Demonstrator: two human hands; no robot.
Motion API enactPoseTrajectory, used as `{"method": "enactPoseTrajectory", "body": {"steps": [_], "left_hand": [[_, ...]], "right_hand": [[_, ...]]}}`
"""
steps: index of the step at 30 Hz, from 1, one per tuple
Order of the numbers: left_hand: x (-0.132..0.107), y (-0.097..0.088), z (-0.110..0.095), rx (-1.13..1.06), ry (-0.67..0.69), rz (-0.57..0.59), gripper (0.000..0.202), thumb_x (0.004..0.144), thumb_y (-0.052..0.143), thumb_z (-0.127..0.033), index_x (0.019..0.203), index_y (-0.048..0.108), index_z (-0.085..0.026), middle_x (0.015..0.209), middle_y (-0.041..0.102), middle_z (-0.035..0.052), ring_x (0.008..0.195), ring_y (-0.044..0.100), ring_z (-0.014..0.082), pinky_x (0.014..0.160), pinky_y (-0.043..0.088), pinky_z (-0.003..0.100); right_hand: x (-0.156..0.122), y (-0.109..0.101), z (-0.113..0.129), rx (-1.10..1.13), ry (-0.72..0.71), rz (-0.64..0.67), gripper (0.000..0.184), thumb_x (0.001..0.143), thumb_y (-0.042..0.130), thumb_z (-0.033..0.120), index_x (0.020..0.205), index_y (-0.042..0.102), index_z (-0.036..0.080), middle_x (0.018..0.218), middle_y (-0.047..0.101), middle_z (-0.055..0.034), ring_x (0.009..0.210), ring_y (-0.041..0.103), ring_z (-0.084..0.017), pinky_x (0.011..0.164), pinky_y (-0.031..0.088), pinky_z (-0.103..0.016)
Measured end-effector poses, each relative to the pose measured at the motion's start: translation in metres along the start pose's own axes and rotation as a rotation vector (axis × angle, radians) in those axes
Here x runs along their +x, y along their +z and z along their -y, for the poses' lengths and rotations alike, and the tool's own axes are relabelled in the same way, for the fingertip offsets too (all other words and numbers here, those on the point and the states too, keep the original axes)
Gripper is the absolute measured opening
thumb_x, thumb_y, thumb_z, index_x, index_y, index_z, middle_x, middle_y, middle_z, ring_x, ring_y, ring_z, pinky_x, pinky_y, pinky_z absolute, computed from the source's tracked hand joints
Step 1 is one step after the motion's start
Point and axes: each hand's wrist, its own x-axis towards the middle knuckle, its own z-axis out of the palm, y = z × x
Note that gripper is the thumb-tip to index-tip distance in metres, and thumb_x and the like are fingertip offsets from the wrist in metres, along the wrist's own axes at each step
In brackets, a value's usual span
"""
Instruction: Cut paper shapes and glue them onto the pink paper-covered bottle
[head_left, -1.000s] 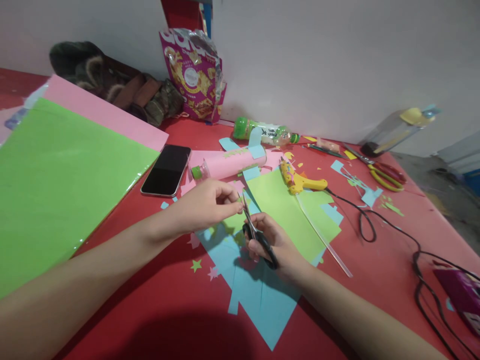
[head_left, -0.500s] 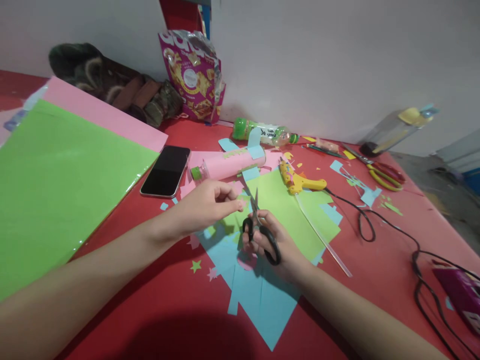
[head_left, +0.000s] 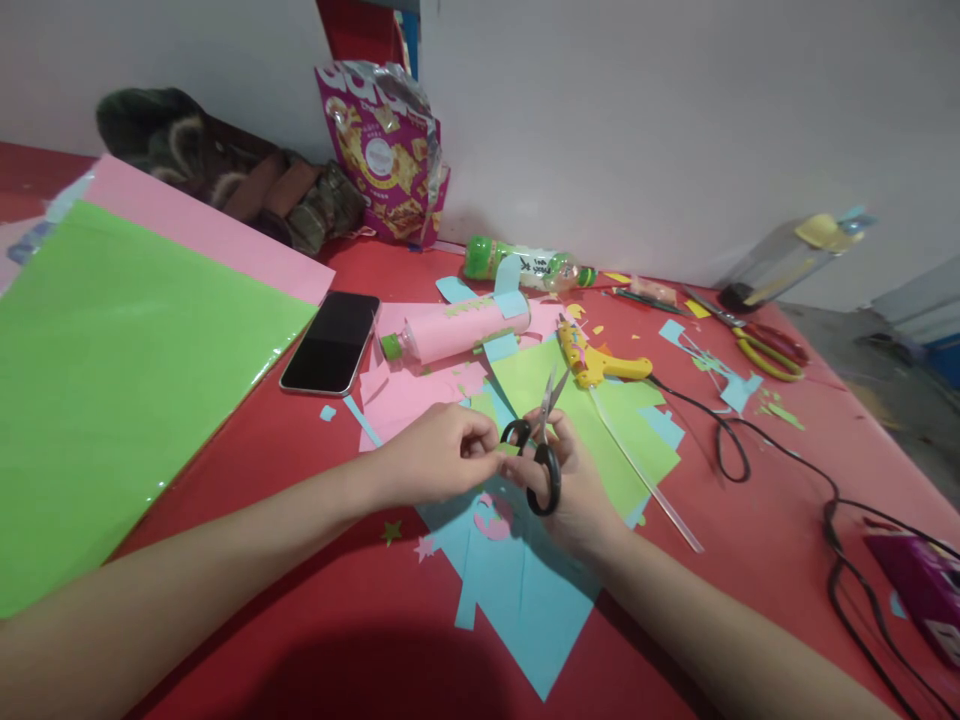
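Observation:
My right hand [head_left: 574,490] holds a pair of black-handled scissors [head_left: 548,408], blades up and a little apart. My left hand [head_left: 435,452] is closed in a pinch at a small green paper piece [head_left: 509,449], and its fingertips meet my right thumb there. Below both hands lie light blue paper sheets [head_left: 544,620] with a round pink cutout [head_left: 493,518] on them. A green paper star [head_left: 391,532] and a pink paper star [head_left: 424,548] rest on the red table. Beyond my hands lies a bottle wrapped in pink paper [head_left: 457,330], with blue tabs on it.
A yellow glue gun [head_left: 600,366] lies on green paper, its black cord [head_left: 814,470] running right. Left are a phone [head_left: 331,345] and a large green sheet [head_left: 142,400]. Behind stand a snack bag [head_left: 386,160] and a lying green bottle [head_left: 525,265]. Larger scissors [head_left: 769,355] lie right.
The scissors have moved right and tilted to the right. My left hand has moved slightly right and down, and its fingertips now meet my right thumb at the green piece.

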Motion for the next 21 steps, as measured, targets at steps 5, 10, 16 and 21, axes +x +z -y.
{"method": "enactPoseTrajectory", "body": {"steps": [5,10,16,21], "left_hand": [[0.0007,0.0053,0.0011,-0.041,-0.012,-0.002,0.021,0.071,0.044,-0.026,0.054,0.042,-0.014,0.049,0.038,-0.0047,0.048,0.034,0.0065,0.045,0.026,0.018],[0.0021,0.0087,0.0025,-0.083,-0.032,0.011,0.020,0.072,0.043,-0.027,0.057,0.043,-0.015,0.052,0.039,-0.0043,0.050,0.035,0.0073,0.046,0.028,0.018],[0.0016,0.0057,0.0026,-0.078,-0.039,0.034,0.018,0.072,0.041,-0.026,0.060,0.047,-0.015,0.052,0.039,-0.0044,0.050,0.035,0.0073,0.045,0.028,0.018],[0.0026,0.0000,0.0032,-0.045,-0.025,0.092,0.016,0.070,0.042,-0.022,0.058,0.048,-0.014,0.053,0.044,-0.0035,0.051,0.039,0.0076,0.047,0.029,0.017]], "right_hand": [[0.0000,-0.0016,-0.0003,-0.036,-0.038,-0.019,0.039,0.054,0.071,0.014,0.081,0.045,0.024,0.070,0.051,0.0073,0.055,0.047,-0.005,0.051,0.038,-0.017],[0.0002,-0.0011,-0.0002,-0.057,-0.062,-0.037,0.039,0.054,0.070,0.015,0.081,0.044,0.024,0.070,0.050,0.0072,0.056,0.048,-0.006,0.051,0.037,-0.018],[0.0018,-0.0018,-0.0012,-0.095,-0.079,-0.018,0.038,0.055,0.069,0.014,0.081,0.042,0.024,0.070,0.048,0.0072,0.056,0.047,-0.006,0.049,0.036,-0.017],[-0.0007,-0.0009,0.0007,-0.130,-0.063,0.003,0.040,0.054,0.068,0.012,0.081,0.041,0.024,0.073,0.046,0.0068,0.056,0.046,-0.005,0.047,0.035,-0.016]]}}
